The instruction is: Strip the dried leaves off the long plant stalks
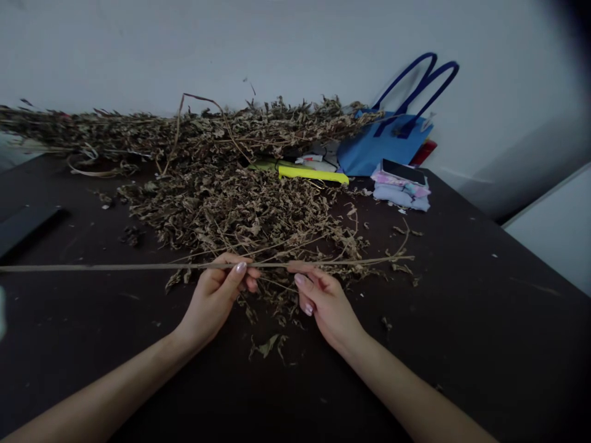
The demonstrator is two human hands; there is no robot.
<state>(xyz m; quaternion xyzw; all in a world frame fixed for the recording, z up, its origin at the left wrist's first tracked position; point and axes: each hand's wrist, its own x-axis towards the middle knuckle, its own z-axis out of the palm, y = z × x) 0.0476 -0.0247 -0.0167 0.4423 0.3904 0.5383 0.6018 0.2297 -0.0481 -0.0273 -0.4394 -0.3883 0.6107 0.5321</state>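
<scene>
A long, thin dried stem [115, 267] runs almost level across the view, from the left edge to right of centre. My left hand [221, 286] pinches it between thumb and fingers near the middle. Just to the right, my right hand [323, 298] is at the same stem, its fingers behind it and its thumb a little below; whether they grip it is unclear. Behind and beneath the stem lies a heap of dry, curled leaves [240, 206], with thin side twigs over its front edge.
Along the wall lies a long bundle of dried plants [184, 132]. A blue bag [378, 144], a yellow strip [314, 175] and a phone [404, 172] on folded cloth [401, 195] stand at the back right. A dark flat object [28, 227] lies left on the dark table [484, 307].
</scene>
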